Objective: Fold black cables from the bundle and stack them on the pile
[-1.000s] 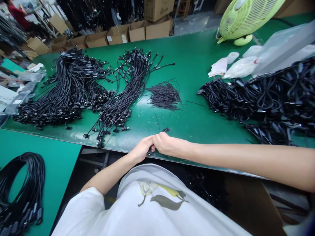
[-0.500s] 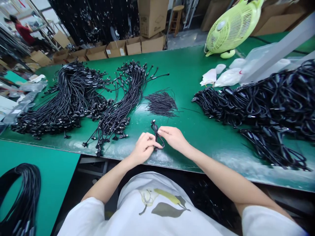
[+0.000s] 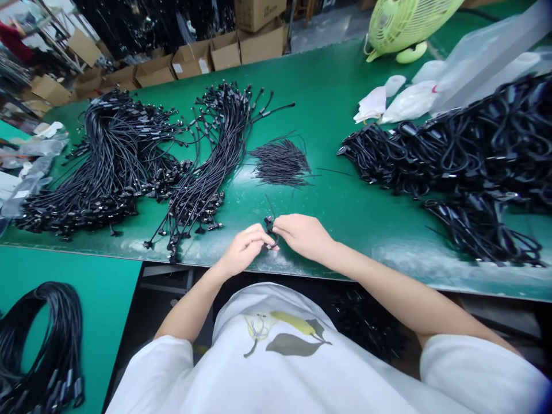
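A small folded black cable (image 3: 270, 225) is between my two hands, just above the front part of the green table. My left hand (image 3: 246, 246) is closed, with its thumb and fingers pinching the cable's lower loop. From the other side my right hand (image 3: 304, 234) pinches at the middle of the bundle, its fingertips partly hiding it. A thin black tie (image 3: 269, 204) sticks up from the bundle by the right fingertips. Beyond the hands lies a pile of similar thin black ties (image 3: 281, 163).
Loose black cables (image 3: 224, 146) lie left of the ties, with a larger heap (image 3: 114, 146) farther left. Folded cables (image 3: 431, 158) are piled on the right. A green fan (image 3: 403, 26) and white plastic bags (image 3: 409, 102) stand behind. Coiled cables (image 3: 56, 328) rest on the lower-left table.
My hands have drawn closer together around the cable, and its loop is now more covered. A thin tie now shows sticking up from it. The camera view has tilted downward.
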A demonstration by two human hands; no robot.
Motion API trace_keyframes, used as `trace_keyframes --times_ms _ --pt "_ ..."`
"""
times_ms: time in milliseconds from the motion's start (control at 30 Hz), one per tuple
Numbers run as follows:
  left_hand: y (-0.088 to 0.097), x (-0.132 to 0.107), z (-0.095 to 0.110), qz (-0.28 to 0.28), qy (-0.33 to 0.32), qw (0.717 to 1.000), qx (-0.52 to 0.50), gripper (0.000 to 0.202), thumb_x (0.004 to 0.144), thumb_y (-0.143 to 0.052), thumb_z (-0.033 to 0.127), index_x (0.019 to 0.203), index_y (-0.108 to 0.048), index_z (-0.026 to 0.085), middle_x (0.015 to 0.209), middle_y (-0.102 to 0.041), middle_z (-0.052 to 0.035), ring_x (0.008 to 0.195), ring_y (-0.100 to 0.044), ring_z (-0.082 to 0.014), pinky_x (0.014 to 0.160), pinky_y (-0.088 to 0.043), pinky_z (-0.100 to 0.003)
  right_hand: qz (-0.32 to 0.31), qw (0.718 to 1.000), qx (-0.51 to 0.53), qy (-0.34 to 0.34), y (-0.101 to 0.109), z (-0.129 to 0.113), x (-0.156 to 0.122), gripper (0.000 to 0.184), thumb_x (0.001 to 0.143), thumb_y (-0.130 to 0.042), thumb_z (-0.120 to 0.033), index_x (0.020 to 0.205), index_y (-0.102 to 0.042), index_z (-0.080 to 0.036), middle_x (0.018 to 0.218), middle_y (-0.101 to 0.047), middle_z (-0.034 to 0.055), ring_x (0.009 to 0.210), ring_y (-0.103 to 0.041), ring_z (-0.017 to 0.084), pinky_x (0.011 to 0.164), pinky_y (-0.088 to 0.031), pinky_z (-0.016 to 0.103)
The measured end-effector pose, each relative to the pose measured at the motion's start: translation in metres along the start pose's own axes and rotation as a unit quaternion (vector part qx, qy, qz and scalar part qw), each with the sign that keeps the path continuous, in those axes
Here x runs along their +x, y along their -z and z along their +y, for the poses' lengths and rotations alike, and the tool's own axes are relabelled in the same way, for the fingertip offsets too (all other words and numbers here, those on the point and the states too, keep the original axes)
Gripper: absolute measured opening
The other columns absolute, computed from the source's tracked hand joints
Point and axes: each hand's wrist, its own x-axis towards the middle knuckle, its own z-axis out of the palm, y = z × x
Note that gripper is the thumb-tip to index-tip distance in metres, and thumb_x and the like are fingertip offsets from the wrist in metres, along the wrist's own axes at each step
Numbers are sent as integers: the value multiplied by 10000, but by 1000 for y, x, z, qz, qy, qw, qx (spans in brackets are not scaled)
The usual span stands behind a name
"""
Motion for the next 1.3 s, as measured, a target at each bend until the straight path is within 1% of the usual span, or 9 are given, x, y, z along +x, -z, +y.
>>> trace_keyframes --times_ms 233,300,433,600,700,800,933,1133,1300 --pt "-14 -1 -26 162 38 978 -127 271 724 -771 275 967 -666 215 861 -603 6 795 -548 -119 757 -427 -229 116 971 -174 115 2 -10 -7 314 959 -337 -178 879 -640 -165 696 -577 69 658 -436 183 613 -231 347" --pt "-18 3 -32 134 91 971 -173 373 725 -773 332 1054 -659 200 960 -647 -27 898 -589 -150 818 -446 -259 111 977 -147 110 1 -14 -7 298 950 -350 -184 855 -632 -168 695 -572 69 657 -436 179 613 -239 343" --pt "-27 6 -38 138 68 977 -146 329 764 -730 360 1035 -705 176 1074 -692 -68 1143 -569 -213 994 -402 -296 75 996 52 6 -6 -17 -5 269 921 -397 -221 742 -593 -171 742 -601 58 691 -496 160 628 -289 295" --pt "-36 2 -38 159 22 973 -163 319 834 -655 410 1071 -699 200 1235 -660 -82 1226 -541 -220 1064 -364 -324 -22 913 388 -125 -16 -14 -3 423 934 -372 -434 616 -493 -184 522 -457 -27 470 -374 101 525 -291 245" --pt "-38 4 -33 160 34 966 -199 334 815 -678 426 1051 -682 189 1201 -673 -96 1194 -567 -224 1021 -407 -333 -14 944 307 -123 -15 -15 -8 450 943 -387 -460 619 -528 -182 596 -541 1 555 -485 121 585 -359 254" --pt "-38 12 -27 206 39 941 -264 295 745 -762 336 972 -646 188 1144 -693 -80 1163 -591 -210 988 -432 -320 105 975 173 -89 -17 -22 -12 304 909 -511 -460 986 -620 -187 976 -642 80 866 -602 197 749 -461 309" --pt "-33 23 -22 224 42 921 -315 200 805 -709 320 898 -602 180 1141 -701 -79 1152 -608 -203 962 -452 -320 203 978 35 -4 -40 -28 -10 592 913 -537 -426 1382 -399 -91 1286 -519 215 1184 -533 275 890 -496 363" --pt "-29 27 -24 241 53 921 -300 235 885 -602 400 903 -561 170 927 -753 -82 1098 -658 -227 992 -441 -375 229 962 -115 90 -66 -16 -7 603 957 -447 -479 1376 -439 -45 817 -662 88 644 -617 159 568 -456 271" --pt "-42 26 -26 211 14 934 -287 179 879 -615 336 922 -532 184 1021 -748 -85 1138 -640 -214 1055 -393 -402 314 936 -124 104 -62 -3 -9 345 984 -457 -352 1165 -601 -95 719 -680 50 636 -633 137 591 -431 261"
